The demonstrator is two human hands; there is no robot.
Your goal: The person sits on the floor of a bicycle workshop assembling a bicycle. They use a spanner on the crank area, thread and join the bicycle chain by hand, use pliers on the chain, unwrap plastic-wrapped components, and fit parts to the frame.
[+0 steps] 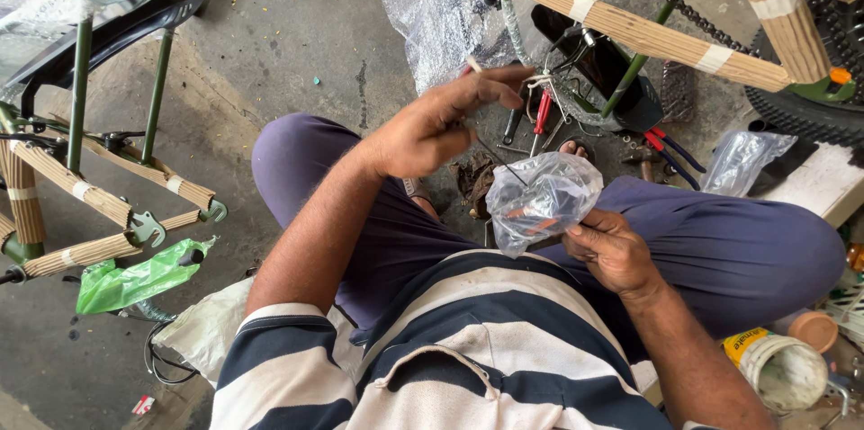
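Plastic dominates the clutter: a green plastic bag (pixel 135 279) lies far left on the concrete floor (pixel 270 43) beneath a cardboard-wrapped bicycle frame (pixel 81 192). At centre, the left hand (pixel 432 129) is raised, fingers pinched on a thin dark wire (pixel 499 160) that slants down and right into a clear plastic pouch (pixel 543 199). The right hand (pixel 612 250), lower and nearer the pouch, grips its underside. Red-handled pliers (pixel 543 111) lie beyond. A yellow-labelled tub (pixel 778 367) sits far right.
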